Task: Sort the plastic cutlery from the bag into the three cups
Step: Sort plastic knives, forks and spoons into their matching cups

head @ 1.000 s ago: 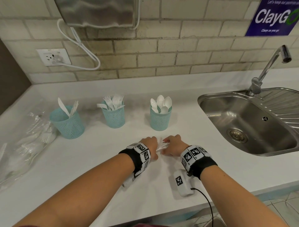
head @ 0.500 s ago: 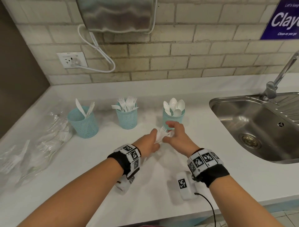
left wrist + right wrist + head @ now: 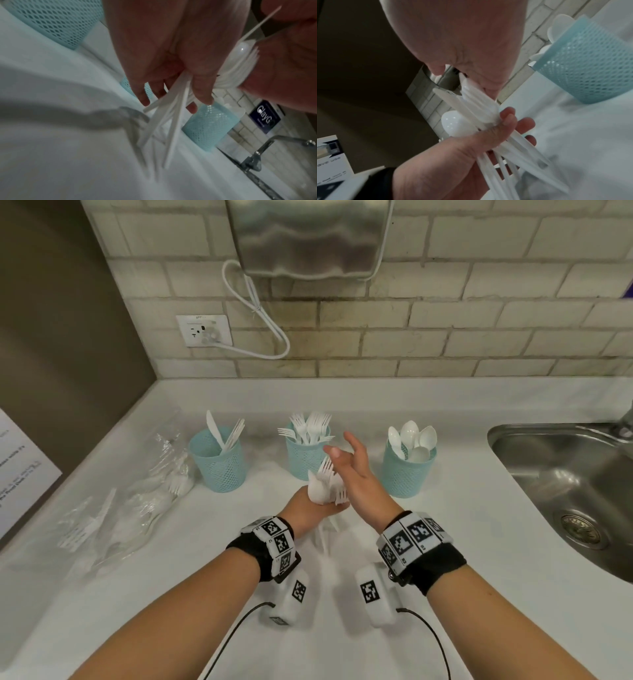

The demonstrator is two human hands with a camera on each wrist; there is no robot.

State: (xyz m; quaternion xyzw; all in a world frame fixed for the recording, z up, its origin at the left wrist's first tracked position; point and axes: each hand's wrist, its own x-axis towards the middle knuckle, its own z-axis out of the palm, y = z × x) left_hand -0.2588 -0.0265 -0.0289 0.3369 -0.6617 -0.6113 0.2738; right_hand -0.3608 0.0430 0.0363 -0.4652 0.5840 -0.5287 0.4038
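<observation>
Three cups (image 3: 305,465) stand in a row on the desk (image 3: 479,542). The left hand (image 3: 306,506) grips a mixed bunch of cutlery (image 3: 323,484) (forks, a spoon, a knife) before the middle one. The right hand (image 3: 356,474), fingers straight and spread, touches its tops. The bag (image 3: 113,508) lies at far left.

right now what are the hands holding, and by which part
Left hand grips a bunch of cutlery around the handles, just below the heads. Right hand is open above it, gripping nothing.
</observation>
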